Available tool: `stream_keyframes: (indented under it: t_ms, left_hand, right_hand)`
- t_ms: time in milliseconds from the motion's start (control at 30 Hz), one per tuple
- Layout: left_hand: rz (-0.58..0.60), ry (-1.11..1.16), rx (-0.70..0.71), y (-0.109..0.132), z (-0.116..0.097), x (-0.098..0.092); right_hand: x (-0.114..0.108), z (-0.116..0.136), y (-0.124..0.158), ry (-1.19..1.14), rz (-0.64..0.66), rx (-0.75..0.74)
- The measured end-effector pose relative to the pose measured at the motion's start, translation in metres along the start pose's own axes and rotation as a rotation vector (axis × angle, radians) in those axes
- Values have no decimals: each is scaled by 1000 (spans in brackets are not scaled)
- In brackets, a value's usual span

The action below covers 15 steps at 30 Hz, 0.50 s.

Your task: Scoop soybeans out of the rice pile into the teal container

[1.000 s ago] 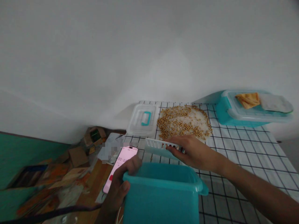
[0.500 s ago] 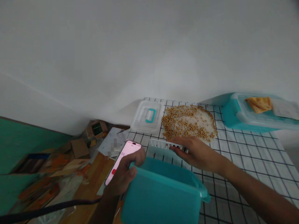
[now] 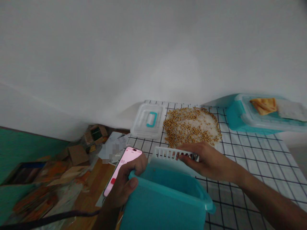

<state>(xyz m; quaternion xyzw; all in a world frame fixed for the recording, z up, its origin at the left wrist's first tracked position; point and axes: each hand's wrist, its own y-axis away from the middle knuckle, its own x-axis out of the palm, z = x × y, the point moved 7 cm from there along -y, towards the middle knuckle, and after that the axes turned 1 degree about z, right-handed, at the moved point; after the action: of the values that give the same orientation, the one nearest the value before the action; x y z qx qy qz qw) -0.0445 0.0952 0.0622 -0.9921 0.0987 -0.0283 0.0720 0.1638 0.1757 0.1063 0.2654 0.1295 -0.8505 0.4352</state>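
Note:
My left hand (image 3: pixel 127 182) is closed over the left rim of a teal plastic bin (image 3: pixel 165 204), which is tilted and has no lid on. My right hand (image 3: pixel 206 159) grips the upper edge of a white slotted plastic basket (image 3: pixel 165 153), its fingers wrapped over the slots. The basket's lower part goes down behind the bin's far rim, and I cannot tell how deep it reaches. Just beyond my right hand, yellow soybeans mixed with small white grains (image 3: pixel 192 124) lie spread on the checked cloth. What is inside the bin is mostly hidden.
A clear lid with a teal handle (image 3: pixel 148 121) lies at the back left. To its front, a phone (image 3: pixel 122 169) shows a timer. A lidded teal box (image 3: pixel 254 118) at the right bears a folded yellow cloth (image 3: pixel 263 106). Cardboard clutter (image 3: pixel 79 155) fills the lower left.
The white basket has turned slightly and shows more of its slots at the bin's far rim. My left hand keeps its hold on the bin. The whole view has shifted a little.

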Motion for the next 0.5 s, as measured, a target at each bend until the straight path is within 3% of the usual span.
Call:
stream_keyframes:
  t_ms: [167, 367, 500]
  left_hand:
    - [-6, -20, 62, -1, -4, 0]
    - [-16, -84, 94, -5, -1, -1]
    - [-47, -205, 78, -7, -1, -10]
  right_hand:
    - [-13, -1, 21, 6, -31, 101]
    - [-46, -31, 64, 134, -267, 266]
    - [-55, -42, 98, 137, -365, 352]
